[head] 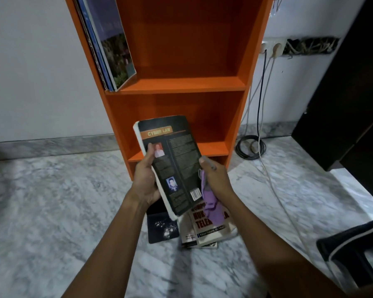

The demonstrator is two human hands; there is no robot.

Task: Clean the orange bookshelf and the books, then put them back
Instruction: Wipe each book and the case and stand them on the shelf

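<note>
The orange bookshelf [181,84] stands on the floor against the wall. Several thin books [108,46] lean at the left of its upper shelf; the lower shelf holds nothing. My left hand [145,179] grips the left edge of a black book titled "Cyber Law" [172,162], held back cover up in front of the lower shelf. My right hand [215,179] holds a purple cloth [211,206] against the book's right edge, thumb on the cover. Below lies a pile of books [205,231] on the floor, beside a dark flat book [163,227].
Marble floor [52,211] spreads all around. Cables [261,100] run down from wall sockets [271,48] right of the shelf and coil on the floor. A dark cabinet [342,93] stands at the right. A dark striped garment [353,244] shows at the lower right.
</note>
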